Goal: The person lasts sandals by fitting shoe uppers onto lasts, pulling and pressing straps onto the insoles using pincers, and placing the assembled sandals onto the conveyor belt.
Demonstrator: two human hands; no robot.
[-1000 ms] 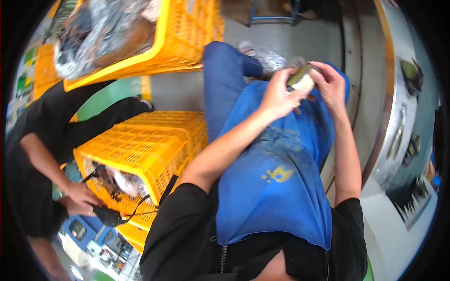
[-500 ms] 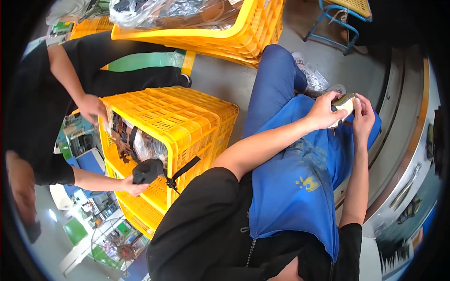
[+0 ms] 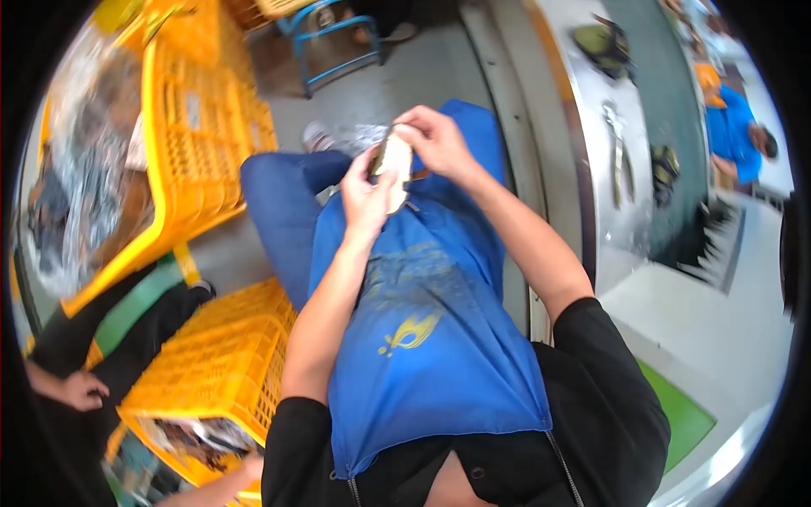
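My left hand point(image 3: 365, 196) is closed around a shoe upper point(image 3: 397, 159), thumb pressed on its cream-coloured side. Its other face is dark olive. The fingers of my right hand point(image 3: 437, 142) pinch the upper's far edge; the fingertips partly cover it. Both hands are above my lap, over the blue apron point(image 3: 431, 313). Metal pliers point(image 3: 619, 156) lie on the bench to the right. Beyond them is an olive and black shoe upper point(image 3: 601, 49), and another dark upper point(image 3: 665, 175) is on the green belt.
A yellow crate point(image 3: 190, 127) with plastic-wrapped pieces stands at the left, with another yellow crate point(image 3: 215, 355) nearer me. A co-worker's hand point(image 3: 83, 390) and forearm are beside it. A blue-framed stool point(image 3: 338, 38) stands ahead. A person in blue point(image 3: 733, 127) is across the belt point(image 3: 659, 110).
My view has swung to the right, bringing the bench and belt into sight. Both hands still hold the upper, its cream side now more visible. The co-worker's dark item is no longer seen.
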